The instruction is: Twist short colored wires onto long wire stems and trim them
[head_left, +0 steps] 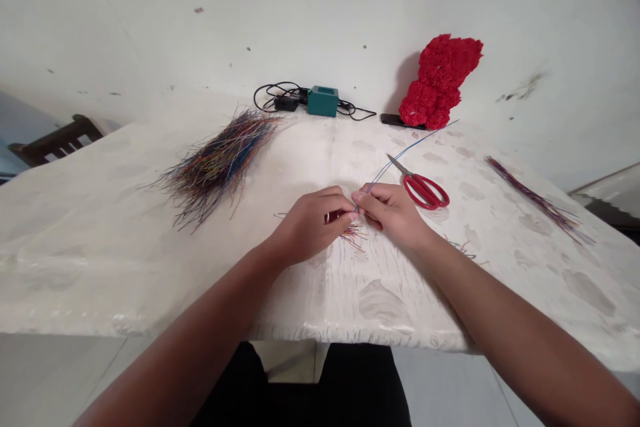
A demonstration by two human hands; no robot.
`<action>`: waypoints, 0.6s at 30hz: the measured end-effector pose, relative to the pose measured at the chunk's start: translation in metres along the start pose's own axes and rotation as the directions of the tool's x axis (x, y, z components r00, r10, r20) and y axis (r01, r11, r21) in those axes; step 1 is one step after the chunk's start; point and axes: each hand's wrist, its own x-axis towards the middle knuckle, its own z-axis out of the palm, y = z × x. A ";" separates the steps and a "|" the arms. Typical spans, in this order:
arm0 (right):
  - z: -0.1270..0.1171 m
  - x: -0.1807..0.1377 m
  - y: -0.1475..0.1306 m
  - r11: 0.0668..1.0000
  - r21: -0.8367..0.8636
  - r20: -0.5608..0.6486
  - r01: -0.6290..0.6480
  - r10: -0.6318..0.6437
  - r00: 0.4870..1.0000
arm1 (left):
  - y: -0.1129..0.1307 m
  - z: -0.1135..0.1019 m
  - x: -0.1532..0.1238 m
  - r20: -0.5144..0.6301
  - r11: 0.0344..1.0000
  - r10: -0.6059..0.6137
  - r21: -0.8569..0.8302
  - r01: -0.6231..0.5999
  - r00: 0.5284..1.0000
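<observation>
My left hand point(320, 221) and my right hand point(393, 212) meet over the middle of the table, fingertips almost touching. Both pinch a thin blue wire point(383, 170), whose long end runs up and to the right past my right hand. Beneath my fingers lies a small heap of short coloured wire pieces point(354, 235), partly hidden by my left hand. Red-handled scissors point(425, 191) rest just beyond my right hand, their blades pointing up and left.
A large bundle of coloured wires point(220, 163) lies at the left, a thinner bundle point(537, 200) at the right. Along the wall sit a green box point(323, 101) with black cables point(280, 90), a dark phone-like slab point(393, 120) and red ruffled flowers point(443, 80). Wire scraps point(465, 250) lie beside my right forearm.
</observation>
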 end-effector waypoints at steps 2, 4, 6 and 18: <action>-0.001 0.000 0.001 1.000 0.015 0.012 -0.008 0.008 1.000 | 0.001 -0.001 0.000 -0.014 1.000 -0.017 -0.019 0.017 1.000; -0.001 0.000 0.002 1.000 0.020 0.020 -0.012 0.012 1.000 | 0.003 -0.001 0.000 -0.022 0.999 -0.030 -0.039 0.029 0.999; -0.002 0.000 0.002 1.000 0.021 0.018 -0.012 0.012 1.000 | 0.004 -0.002 0.000 -0.017 0.998 -0.034 -0.057 0.033 0.999; -0.002 0.001 0.007 0.999 0.050 0.019 -0.003 0.002 1.000 | 0.001 0.000 0.000 -0.043 0.999 -0.006 -0.054 0.003 0.999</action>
